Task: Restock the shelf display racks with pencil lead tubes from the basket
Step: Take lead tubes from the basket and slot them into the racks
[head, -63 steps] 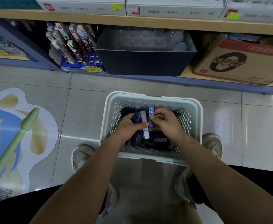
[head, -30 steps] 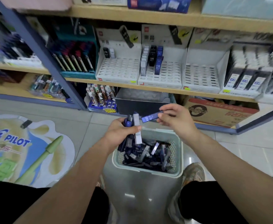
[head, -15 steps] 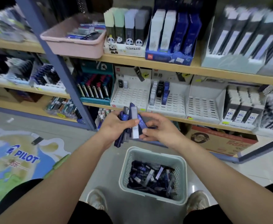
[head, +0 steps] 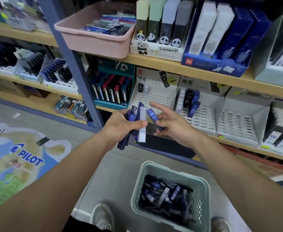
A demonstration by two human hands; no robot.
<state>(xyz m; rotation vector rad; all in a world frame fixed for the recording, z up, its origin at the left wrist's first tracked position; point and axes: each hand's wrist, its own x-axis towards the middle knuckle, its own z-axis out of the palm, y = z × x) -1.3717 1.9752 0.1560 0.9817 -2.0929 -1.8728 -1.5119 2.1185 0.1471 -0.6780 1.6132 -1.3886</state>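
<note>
Head view, lead tubes (head: 164,193) in basket (head: 175,171)

Two hands (head: 122,124) (head: 174,126), one basket (head: 170,166), one pink tub (head: 93,42), four panda cases (head: 142,19) (head: 155,19) (head: 169,19) (head: 181,19).

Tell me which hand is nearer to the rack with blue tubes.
Right. The right hand is just left of the rack; the left hand, gripping tubes, is farther left.

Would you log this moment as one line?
left hand grips tube bundle | right hand pinches blue tube | basket on floor, holds tubes
</note>
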